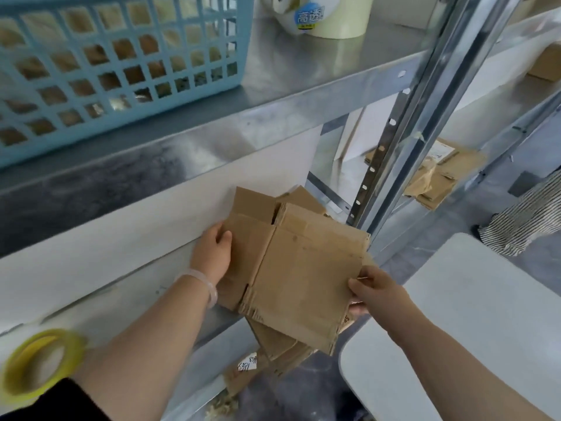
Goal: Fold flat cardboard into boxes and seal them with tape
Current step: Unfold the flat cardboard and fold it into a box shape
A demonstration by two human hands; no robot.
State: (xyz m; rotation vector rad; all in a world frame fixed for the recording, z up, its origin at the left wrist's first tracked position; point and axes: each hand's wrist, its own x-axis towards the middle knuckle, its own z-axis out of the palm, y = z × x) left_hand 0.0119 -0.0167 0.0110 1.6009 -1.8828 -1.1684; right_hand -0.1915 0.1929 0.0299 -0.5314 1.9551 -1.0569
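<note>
A flat brown cardboard box blank (pixel 300 268) is held up in front of a metal shelf rack. My left hand (pixel 212 253) grips its left edge, thumb on the front face. My right hand (pixel 370 288) pinches its lower right edge. More flat cardboard pieces (pixel 279 344) lie underneath on the lower shelf, one with a handwritten white label. A roll of yellow-rimmed tape (pixel 39 363) lies at the lower left beside my left forearm. Larger tape rolls (pixel 321 13) stand on the upper shelf.
A blue plastic basket (pixel 121 56) sits on the upper metal shelf (pixel 273 110). A steel upright (pixel 425 101) stands to the right. Further cardboard (pixel 440 177) lies behind it. A white table (pixel 485 299) is at the right, a person in striped cloth (pixel 528 217) beyond it.
</note>
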